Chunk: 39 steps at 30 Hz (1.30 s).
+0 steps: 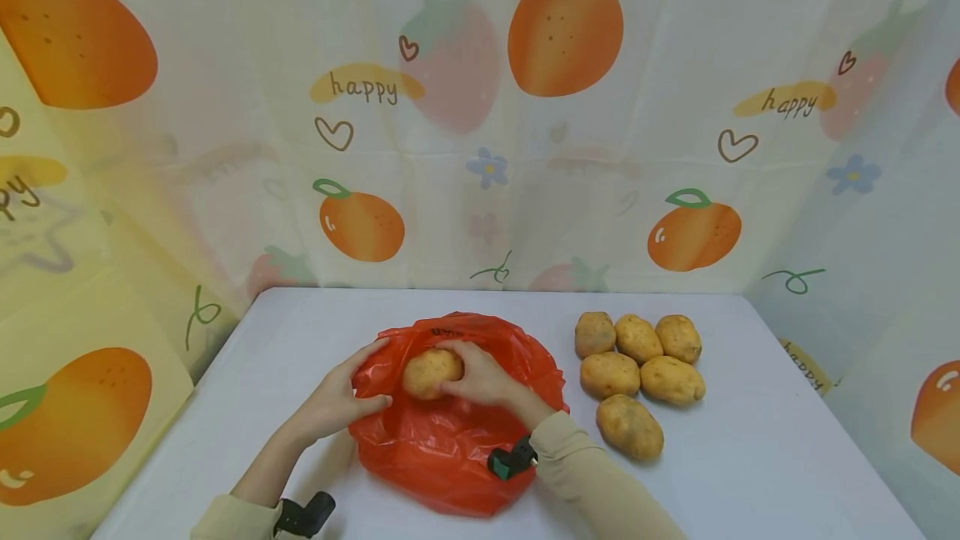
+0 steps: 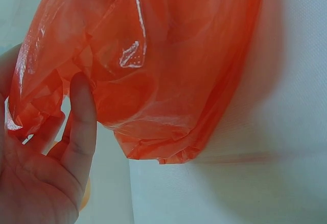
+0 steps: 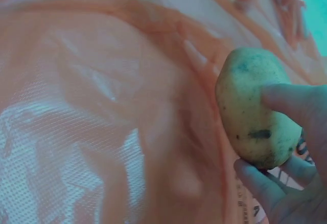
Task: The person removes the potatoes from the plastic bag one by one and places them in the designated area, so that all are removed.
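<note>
In the head view, a crinkled red plastic bag (image 1: 435, 465) lies with its mouth spread on the white table. My right hand (image 1: 480, 373) grips a potato (image 1: 431, 373) over the bag's mouth, thumb on one side and fingers on the other. The right wrist view shows that potato (image 3: 253, 111) upright, with dark marks on its skin, in front of the bag's film. At the bag's left rim is my left hand (image 1: 337, 398), its thumb and fingers spread wide apart and touching the film. Part of its fingers is hidden by the bag in the left wrist view.
To the right of the bag, several potatoes (image 1: 610, 375) lie grouped on the white table (image 1: 757, 440). One potato (image 1: 630, 427) is closest to the near edge. A fruit-patterned curtain (image 1: 480, 148) hangs behind the table and along both sides.
</note>
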Motion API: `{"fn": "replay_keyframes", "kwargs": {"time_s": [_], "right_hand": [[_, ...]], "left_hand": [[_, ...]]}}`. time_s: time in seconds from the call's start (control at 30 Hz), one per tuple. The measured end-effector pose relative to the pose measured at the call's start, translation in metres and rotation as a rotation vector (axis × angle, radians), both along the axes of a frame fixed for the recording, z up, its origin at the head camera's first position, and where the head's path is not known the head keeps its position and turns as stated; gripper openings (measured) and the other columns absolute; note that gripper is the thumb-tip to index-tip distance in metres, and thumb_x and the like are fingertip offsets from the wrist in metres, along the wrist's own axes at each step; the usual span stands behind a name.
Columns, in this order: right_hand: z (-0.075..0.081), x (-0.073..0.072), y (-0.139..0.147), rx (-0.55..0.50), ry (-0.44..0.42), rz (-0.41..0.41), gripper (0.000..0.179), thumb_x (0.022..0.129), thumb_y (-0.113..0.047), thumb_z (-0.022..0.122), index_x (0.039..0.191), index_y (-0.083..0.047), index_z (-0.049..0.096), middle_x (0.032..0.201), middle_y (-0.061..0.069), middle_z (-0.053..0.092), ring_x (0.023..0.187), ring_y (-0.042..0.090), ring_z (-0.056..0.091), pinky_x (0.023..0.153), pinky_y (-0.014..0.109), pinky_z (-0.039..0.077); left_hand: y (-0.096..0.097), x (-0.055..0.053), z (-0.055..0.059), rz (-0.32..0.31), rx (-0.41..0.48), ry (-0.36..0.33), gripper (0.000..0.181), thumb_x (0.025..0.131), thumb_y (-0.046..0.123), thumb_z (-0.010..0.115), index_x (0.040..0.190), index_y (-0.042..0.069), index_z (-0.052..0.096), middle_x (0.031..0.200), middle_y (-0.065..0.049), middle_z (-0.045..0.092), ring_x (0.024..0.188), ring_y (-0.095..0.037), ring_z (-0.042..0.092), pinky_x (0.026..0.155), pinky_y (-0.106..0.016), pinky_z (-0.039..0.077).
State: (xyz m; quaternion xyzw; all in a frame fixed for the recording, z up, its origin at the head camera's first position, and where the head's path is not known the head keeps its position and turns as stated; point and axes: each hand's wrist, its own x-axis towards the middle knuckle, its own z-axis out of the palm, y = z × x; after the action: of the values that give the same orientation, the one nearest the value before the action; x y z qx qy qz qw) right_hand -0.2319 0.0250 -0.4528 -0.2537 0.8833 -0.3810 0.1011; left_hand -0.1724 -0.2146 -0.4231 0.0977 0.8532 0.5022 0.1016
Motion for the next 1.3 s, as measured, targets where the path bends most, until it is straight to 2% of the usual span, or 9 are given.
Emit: {"fn": "replay_keyframes", "kwargs": {"time_s": [0.43,0.83,1.1,1.3], "right_hand": [[0.021,0.007,0.014,0.011,0.045,0.022,0.058,0.08,-0.028,0.071,0.131,-0.018,0.046,0.124,0.001,0.051,0.107,0.016,0.049,0.091,0.033,0.047],[0.037,0.016,0.028,-0.037,0.119,0.031,0.058,0.079,-0.022,0.071,0.131,-0.015,0.047,0.127,0.002,0.049,0.108,0.016,0.049,0.087,0.03,0.048],[0.045,0.022,0.038,-0.05,0.077,0.019,0.062,0.08,-0.021,0.071,0.135,-0.019,0.042,0.129,-0.001,0.046,0.112,0.015,0.046,0.09,0.032,0.048],[0.049,0.026,0.044,-0.067,0.136,0.005,0.062,0.079,-0.019,0.072,0.134,-0.018,0.043,0.131,-0.002,0.046,0.112,0.014,0.047,0.091,0.031,0.048]], "left_hand": [[0.0,0.0,-0.001,0.033,0.002,-0.017,0.076,0.079,0.014,0.071,0.141,0.034,0.032,0.135,-0.007,0.043,0.115,-0.031,0.048,0.076,-0.038,0.055],[0.0,0.001,-0.001,0.042,-0.002,-0.025,0.076,0.078,0.014,0.072,0.14,0.034,0.033,0.133,-0.006,0.045,0.114,-0.031,0.048,0.075,-0.038,0.055],[0.001,0.001,-0.001,0.044,-0.013,-0.021,0.077,0.077,0.015,0.072,0.141,0.034,0.032,0.133,-0.006,0.045,0.114,-0.03,0.048,0.076,-0.038,0.055],[0.001,0.001,0.0,0.044,-0.007,-0.029,0.077,0.077,0.016,0.072,0.14,0.034,0.032,0.132,-0.007,0.045,0.113,-0.031,0.049,0.075,-0.038,0.055]]}}
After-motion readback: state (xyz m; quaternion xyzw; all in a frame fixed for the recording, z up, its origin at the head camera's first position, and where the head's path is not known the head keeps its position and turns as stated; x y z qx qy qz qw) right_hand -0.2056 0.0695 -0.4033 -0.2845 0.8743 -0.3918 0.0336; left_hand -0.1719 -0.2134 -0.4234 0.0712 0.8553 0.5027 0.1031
